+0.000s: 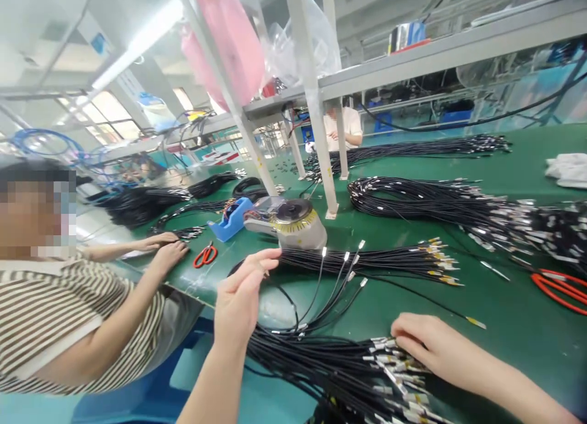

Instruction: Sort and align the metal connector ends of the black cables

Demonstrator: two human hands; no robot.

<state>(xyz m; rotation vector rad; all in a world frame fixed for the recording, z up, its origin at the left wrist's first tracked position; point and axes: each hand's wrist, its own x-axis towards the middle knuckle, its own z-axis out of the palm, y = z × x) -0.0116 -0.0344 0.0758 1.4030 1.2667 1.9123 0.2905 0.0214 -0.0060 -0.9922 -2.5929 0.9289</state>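
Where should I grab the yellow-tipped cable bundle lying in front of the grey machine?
Wrap your hand around the black middle of the yellow-tipped cable bundle, coming down from above. It lies flat and is tightly packed there, while the tips splay loose at its right end.

My left hand (pixel 238 302) is raised over the near edge of the green work table (pixel 504 326). To its right, my right hand (pixel 431 347) lies on the heap of black metal-tipped cables (pixel 339 369) nearest me. Behind the heap lies a bundle of black yellow-tipped cables (pixel 394 262), and behind that a grey round tape dispenser (pixel 287 222). Left of it are a blue plastic tape dispenser (pixel 232 219) and small orange-handled scissors (pixel 205 255).
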